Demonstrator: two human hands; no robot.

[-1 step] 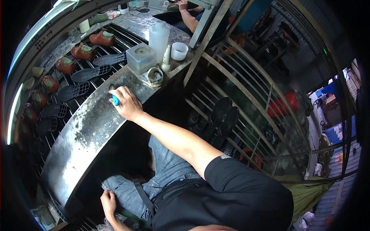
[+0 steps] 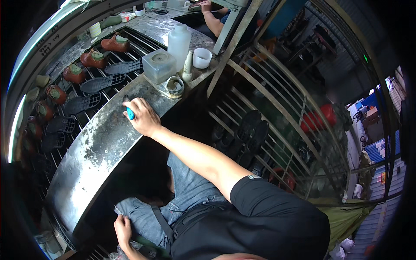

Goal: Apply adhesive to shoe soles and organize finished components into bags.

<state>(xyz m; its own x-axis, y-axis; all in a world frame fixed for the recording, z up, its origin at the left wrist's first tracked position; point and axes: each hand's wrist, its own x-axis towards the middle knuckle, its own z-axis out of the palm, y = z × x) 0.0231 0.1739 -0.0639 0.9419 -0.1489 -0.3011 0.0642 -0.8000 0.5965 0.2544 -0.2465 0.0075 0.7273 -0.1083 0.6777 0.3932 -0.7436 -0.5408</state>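
Note:
My right hand [image 2: 144,118] is closed around a small blue-handled brush [image 2: 130,113], low over the worn metal bench top [image 2: 113,125]. The brush's dark end lies by the fingertips, at the bench's far edge, and the fingers partly cover it. Down by my left knee, my left hand [image 2: 123,229] rests against the jeans with curled fingers. Whatever it may hold is hidden. Beyond the right hand stand a translucent square container [image 2: 159,66], a white plastic bottle [image 2: 179,43] and a crusted round pot [image 2: 174,86].
Dark shoe soles [image 2: 102,83] and brown shoe uppers [image 2: 92,58] lie in rows on a rack of metal bars behind the bench. A white cup [image 2: 202,58] stands near the bench corner. Barred racks [image 2: 268,117] hold more soles on the right. Another person's arm [image 2: 211,21] shows at the top.

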